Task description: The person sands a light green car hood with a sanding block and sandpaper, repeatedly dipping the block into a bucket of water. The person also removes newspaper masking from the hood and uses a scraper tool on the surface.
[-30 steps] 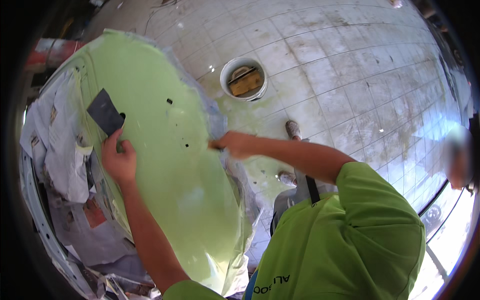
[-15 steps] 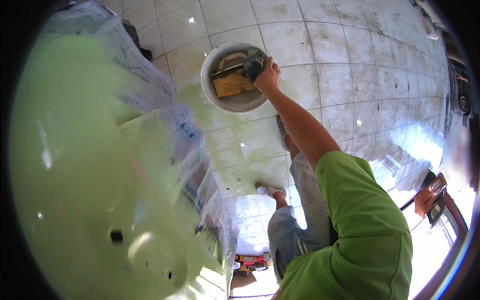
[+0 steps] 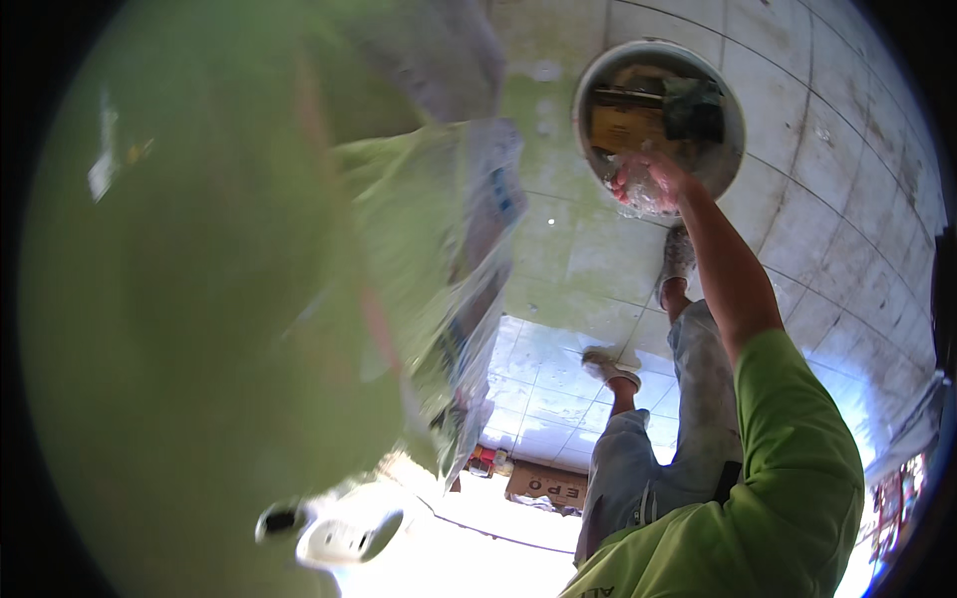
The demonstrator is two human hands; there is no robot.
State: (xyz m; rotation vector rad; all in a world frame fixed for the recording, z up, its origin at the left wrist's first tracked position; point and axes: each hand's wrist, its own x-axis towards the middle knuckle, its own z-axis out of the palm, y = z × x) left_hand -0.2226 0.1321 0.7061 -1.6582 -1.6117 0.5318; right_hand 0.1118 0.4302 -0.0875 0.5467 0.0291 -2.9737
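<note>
My right hand [image 3: 648,179] is at the near rim of a round pale basin [image 3: 735,149] on the floor. Clear water splashes around its cupped, blurred fingers, which appear apart and hold no solid thing. Inside the basin lie a tan flat piece with dark marks [image 3: 626,128] and a dark, squarish, pad-like bundle [image 3: 693,108] to its right. A dark strip runs along the tan piece's far edge. Exactly what the bundle is, I cannot tell. My left hand is out of the picture.
A large glossy light-green curved panel [image 3: 199,299] fills the left side. Clear plastic sheeting [image 3: 478,259] hangs along its edge. Pale wet floor tiles [image 3: 588,239] surround my feet. A brown cardboard box [image 3: 546,482] stands behind me, near small red items [image 3: 485,458].
My right hand has let go of the dark bundle, which now lies in the basin, and has moved to the near rim with water splashing. The view has shifted, placing the basin farther right.
</note>
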